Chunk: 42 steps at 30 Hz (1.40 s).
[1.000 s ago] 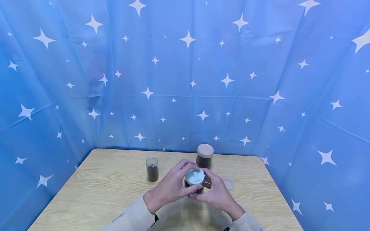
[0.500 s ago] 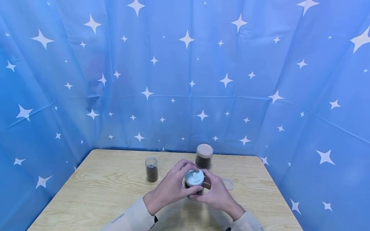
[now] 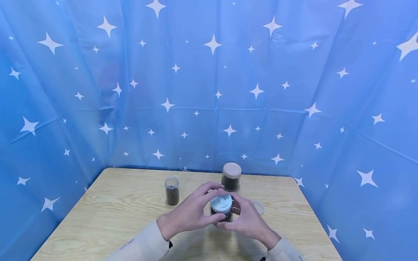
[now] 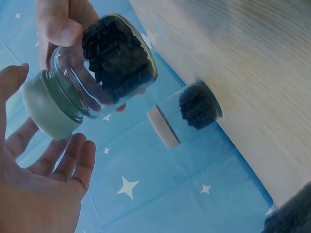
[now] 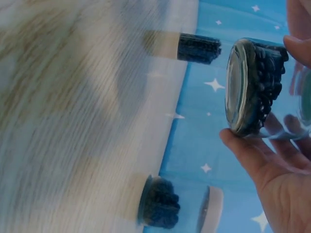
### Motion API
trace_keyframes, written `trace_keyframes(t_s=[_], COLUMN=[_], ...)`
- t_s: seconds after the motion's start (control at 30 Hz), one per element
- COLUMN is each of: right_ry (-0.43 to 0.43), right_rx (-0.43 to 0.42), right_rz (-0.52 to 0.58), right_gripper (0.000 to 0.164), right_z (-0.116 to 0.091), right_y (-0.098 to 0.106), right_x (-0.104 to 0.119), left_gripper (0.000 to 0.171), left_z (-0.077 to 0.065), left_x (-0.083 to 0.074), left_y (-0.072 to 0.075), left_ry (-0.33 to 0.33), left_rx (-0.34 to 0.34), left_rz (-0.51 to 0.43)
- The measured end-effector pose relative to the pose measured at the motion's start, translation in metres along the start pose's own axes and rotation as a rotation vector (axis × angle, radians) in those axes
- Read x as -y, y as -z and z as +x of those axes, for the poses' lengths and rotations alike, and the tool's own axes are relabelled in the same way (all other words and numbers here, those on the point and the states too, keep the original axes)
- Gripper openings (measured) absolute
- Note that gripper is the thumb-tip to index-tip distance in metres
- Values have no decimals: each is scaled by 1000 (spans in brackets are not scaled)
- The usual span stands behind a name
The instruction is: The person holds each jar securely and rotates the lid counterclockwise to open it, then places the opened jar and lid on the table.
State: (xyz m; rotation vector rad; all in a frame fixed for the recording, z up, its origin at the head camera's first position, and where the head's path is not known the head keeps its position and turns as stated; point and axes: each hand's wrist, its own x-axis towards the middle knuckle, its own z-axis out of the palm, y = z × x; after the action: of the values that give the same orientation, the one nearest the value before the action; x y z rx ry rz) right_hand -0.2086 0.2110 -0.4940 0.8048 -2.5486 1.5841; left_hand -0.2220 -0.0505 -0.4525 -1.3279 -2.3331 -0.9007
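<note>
A clear glass jar [image 4: 119,58], partly filled with dark bean-like pieces, is held up above the table, tilted. On its mouth sits a pale blue-green lid [image 3: 222,203]. My right hand [image 3: 248,221] grips the jar's body from the right, its thumb on the near side and its fingers round the far side. My left hand [image 3: 191,210] arches over the lid with thumb and fingers spread. In the left wrist view its fingertips [image 4: 75,141] are right at the lid's edge, while the thumb stands apart from it.
A wider jar with a beige-pink lid [image 3: 232,169] and dark contents stands behind my hands. At the left stands a slim, lidless clear jar [image 3: 172,194], also part full. A round translucent disc [image 3: 258,207] lies right of my right hand. A starry blue curtain [image 3: 196,90] surrounds the table [image 3: 130,217].
My left thumb and fingers have loosened from the lid and spread wider. The jar and right hand have shifted slightly right and towards me. The other jars stay in place.
</note>
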Motion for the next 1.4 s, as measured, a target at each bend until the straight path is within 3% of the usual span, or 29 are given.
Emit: trace_keyframes(t_s=[0.5, 0.7, 0.87, 1.2, 1.4], right_ry=[44, 46, 42, 46, 37], right_rx=[12, 2, -3, -18, -32], right_rz=[-25, -23, -19, -13, 12], right_gripper=[80, 81, 81, 79, 76], right_z=[3, 3, 4, 5, 7], right_y=[6, 5, 4, 3, 1], right_x=[7, 9, 11, 9, 9], left_gripper=[58, 55, 55, 53, 52], left_z=[4, 5, 5, 7, 7], left_x=[4, 4, 2, -1, -5], left_y=[21, 20, 21, 18, 13], left_ry=[-52, -99, -98, -27, 0], left_rx=[148, 121, 115, 99, 26], left_rz=[-13, 15, 15, -11, -13])
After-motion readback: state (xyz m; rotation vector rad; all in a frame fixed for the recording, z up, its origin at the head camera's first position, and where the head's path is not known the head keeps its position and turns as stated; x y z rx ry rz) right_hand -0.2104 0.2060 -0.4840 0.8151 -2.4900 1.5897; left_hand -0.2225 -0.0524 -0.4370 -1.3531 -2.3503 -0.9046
